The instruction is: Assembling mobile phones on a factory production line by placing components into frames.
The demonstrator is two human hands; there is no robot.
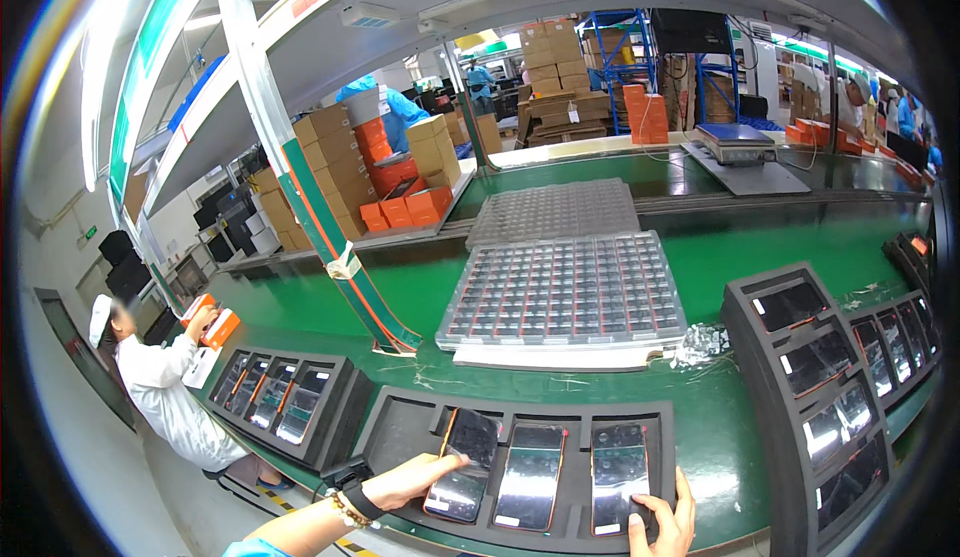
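Observation:
My left hand (418,478) is closed on a black smartphone (466,467) with an orange edge, thumb on its screen. This phone sits tilted over the left part of a dark foam tray (398,425). Beside it, a second smartphone (530,477) lies in the tray's middle slot. My right hand (668,525) is at the lower right of a third smartphone (620,462), fingers apart, with fingertips on or just over its screen. That phone lies in the right slot. A bracelet and a black band are on my left wrist.
Foam trays of phones stand left (330,407) and right (775,377). Beyond my tray, clear plastic trays (565,292) of small parts lie on the green bench (420,302). A post (310,212) rises at left. A person (170,397) in white handles orange boxes (220,328).

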